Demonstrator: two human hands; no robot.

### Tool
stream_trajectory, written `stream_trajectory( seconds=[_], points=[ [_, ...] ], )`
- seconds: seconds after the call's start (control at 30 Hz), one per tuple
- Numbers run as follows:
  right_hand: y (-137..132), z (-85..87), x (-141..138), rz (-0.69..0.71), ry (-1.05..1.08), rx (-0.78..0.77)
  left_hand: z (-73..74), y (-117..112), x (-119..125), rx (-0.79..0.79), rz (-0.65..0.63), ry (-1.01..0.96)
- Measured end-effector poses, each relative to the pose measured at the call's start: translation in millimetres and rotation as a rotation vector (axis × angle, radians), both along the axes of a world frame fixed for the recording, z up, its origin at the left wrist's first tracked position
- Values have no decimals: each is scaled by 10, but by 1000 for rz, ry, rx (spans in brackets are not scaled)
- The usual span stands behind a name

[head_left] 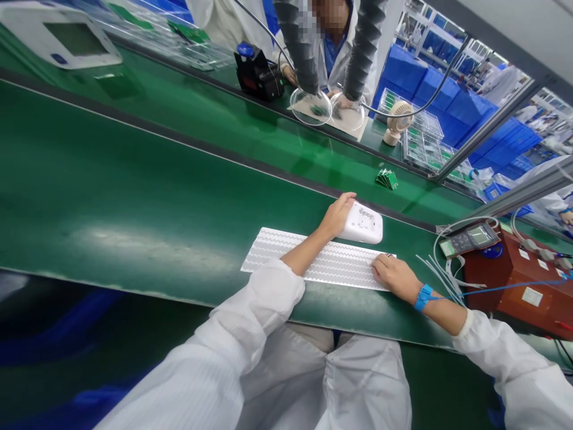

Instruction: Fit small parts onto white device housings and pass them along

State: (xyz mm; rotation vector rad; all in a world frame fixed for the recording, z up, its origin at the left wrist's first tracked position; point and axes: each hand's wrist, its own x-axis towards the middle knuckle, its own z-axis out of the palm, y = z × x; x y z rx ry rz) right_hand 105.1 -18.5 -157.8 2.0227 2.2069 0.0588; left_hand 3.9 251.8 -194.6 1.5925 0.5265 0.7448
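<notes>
A white plastic device (364,223) with printed markings on its upper face lies on the green work surface. My left hand (339,216) is wrapped round its left end, the fingertips at the far edge. In front of the device is a long white sheet (275,246) with rows of wavy strips, partly covered by my left forearm. My right hand (394,275) is at the sheet's right end, its fingers curled together on it. Whatever lies between those fingertips is hidden. A blue wrist strap (422,297) with a cord circles my right wrist.
To the right stand a reddish-brown box (514,280), a handheld meter (470,240) and loose white strips (441,278). Small green circuit boards (387,179) lie beyond the dark rail. Across the belt a co-worker sits behind two grey ducts (298,48). A white screen unit (67,36) is far left.
</notes>
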Motion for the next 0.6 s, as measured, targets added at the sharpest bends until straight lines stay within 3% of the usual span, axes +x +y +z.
stream_trajectory(
  seconds=[0.27, 0.43, 0.6],
  points=[
    [63, -84, 126, -20, 268, 181, 39, 2, -9, 4, -1, 69],
    [40, -64, 132, -171, 615, 292, 40, 3, -3, -5, -5, 62],
    [-4, -54, 119, -263, 761, 357, 31, 2, 0, -16, 4, 52]
  ],
)
